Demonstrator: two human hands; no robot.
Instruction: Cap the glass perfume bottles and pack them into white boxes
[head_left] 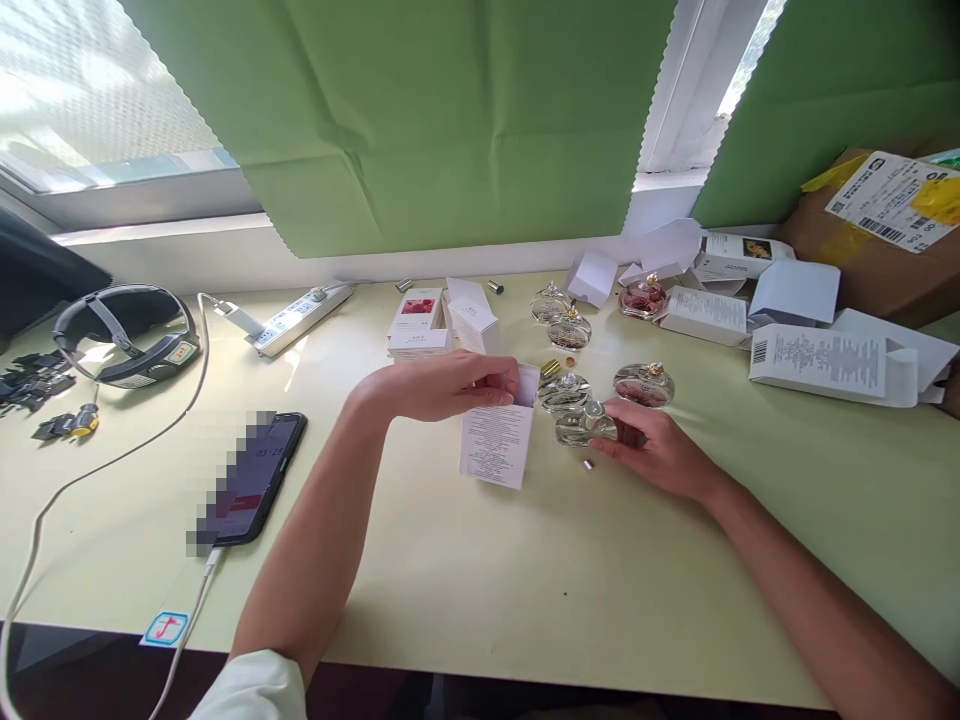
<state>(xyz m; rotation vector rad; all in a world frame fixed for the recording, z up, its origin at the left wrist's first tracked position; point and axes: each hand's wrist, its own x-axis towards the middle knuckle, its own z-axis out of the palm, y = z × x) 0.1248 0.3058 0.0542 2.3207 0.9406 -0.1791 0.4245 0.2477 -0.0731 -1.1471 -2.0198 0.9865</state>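
My left hand (469,385) is bent over the open top of a white printed carton (495,445), its curled fingers gripping the upper edge. My right hand (660,450) has its thumb and fingers closed on the side of a clear glass perfume bottle (581,432). Just behind that bottle sits another clear perfume bottle (555,395). A small silver cap (588,464) lies in front of the held bottle. To the right, behind my right hand, is a pinkish perfume bottle (646,384). A gold cap (550,368) lies behind the clear bottles.
More perfume bottles (568,330) and small cartons (420,315) stand toward the wall. Several opened white boxes (817,360) and a brown cardboard box (862,225) occupy the right. On the left are a phone (262,480), its cable, a power strip (300,318) and a headband device (131,340).
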